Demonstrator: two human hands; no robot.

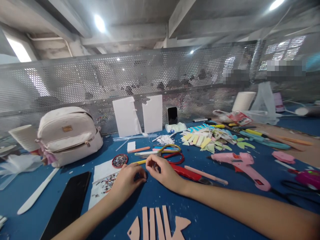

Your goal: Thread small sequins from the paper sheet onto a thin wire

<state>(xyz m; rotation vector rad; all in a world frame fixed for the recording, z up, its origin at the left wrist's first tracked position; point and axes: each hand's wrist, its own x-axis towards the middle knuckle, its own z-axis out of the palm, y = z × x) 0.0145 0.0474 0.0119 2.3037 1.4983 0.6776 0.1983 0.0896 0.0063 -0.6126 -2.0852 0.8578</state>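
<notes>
My left hand (128, 176) and my right hand (162, 171) meet closely over the middle of the blue table, fingers curled and fingertips almost touching. Anything pinched in them is too small or hidden to make out. Beside my left hand lie a round red-rimmed dish of tiny dark bits (120, 161) and a white sheet with scattered multicoloured bits (101, 183). Scissors with yellow handles (171, 149) and a red-handled cutter (186, 172) lie just beyond my right hand. Nearest me, pink fish-shaped pieces are laid out: a head (134, 229), several strips (152, 223) and a tail (181, 225).
A pink glue gun (240, 163) with its cord lies right. Paper scraps (205, 138) are heaped behind. At left stand a pale backpack (67, 136), a black phone (68, 203) and a white plastic knife (37, 191). White boards (153, 115) lean on the mesh partition (105, 83).
</notes>
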